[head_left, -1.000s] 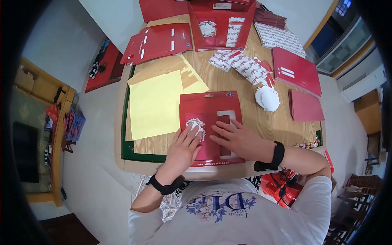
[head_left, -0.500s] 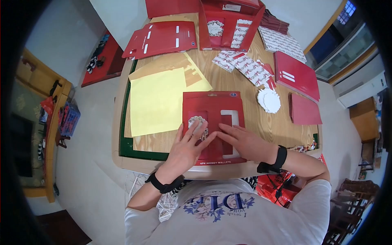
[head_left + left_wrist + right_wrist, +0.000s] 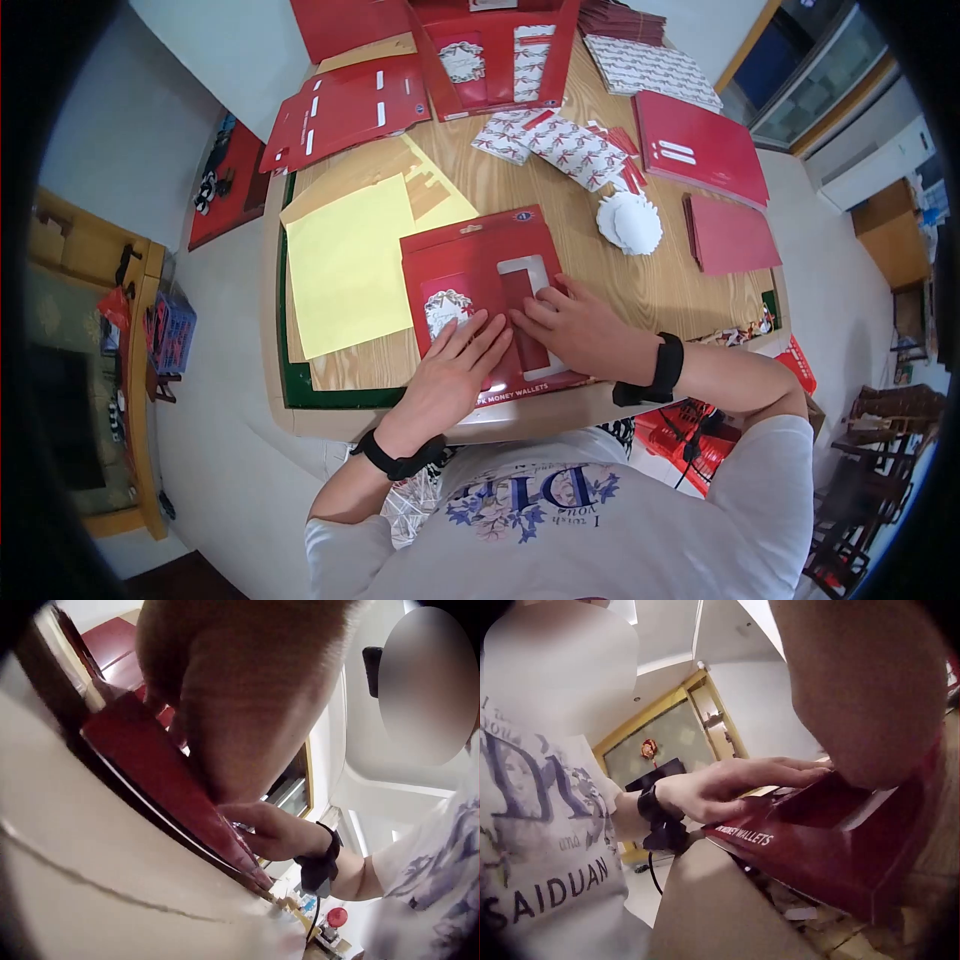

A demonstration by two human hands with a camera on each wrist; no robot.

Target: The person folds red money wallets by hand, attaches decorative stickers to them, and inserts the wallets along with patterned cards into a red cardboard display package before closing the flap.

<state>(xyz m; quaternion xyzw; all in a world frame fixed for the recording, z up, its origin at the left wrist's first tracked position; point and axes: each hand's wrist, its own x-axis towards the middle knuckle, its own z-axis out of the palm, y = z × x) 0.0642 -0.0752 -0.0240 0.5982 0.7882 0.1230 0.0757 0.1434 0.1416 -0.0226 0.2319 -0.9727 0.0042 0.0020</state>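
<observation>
A red money wallet box (image 3: 482,250), flat and printed "4PK MONEY WALLETS", lies slightly turned at the near edge of the table. Through its left window shows a white scalloped tag (image 3: 445,312); a long white-edged window is on its right. My left hand (image 3: 455,370) rests on the lower left of the box, fingers stretched out, and the right wrist view shows it lying flat on top. On the right window lies my right hand (image 3: 585,330), its fingers gently bent and fingertips on the box face. In the left wrist view the raised red edge (image 3: 161,769) faces the camera.
Yellow sheets (image 3: 350,265) lie on the left. Behind stand a red display box (image 3: 505,85) and flat red cards (image 3: 345,110). On the right are bow-patterned wallets (image 3: 575,150), white scalloped tags (image 3: 630,224), a red stack (image 3: 700,145) and smaller red cards (image 3: 732,235).
The box has turned a little counterclockwise. My fingertips, close together over its middle half a second ago, are now slightly apart. The head view has shifted, too.
</observation>
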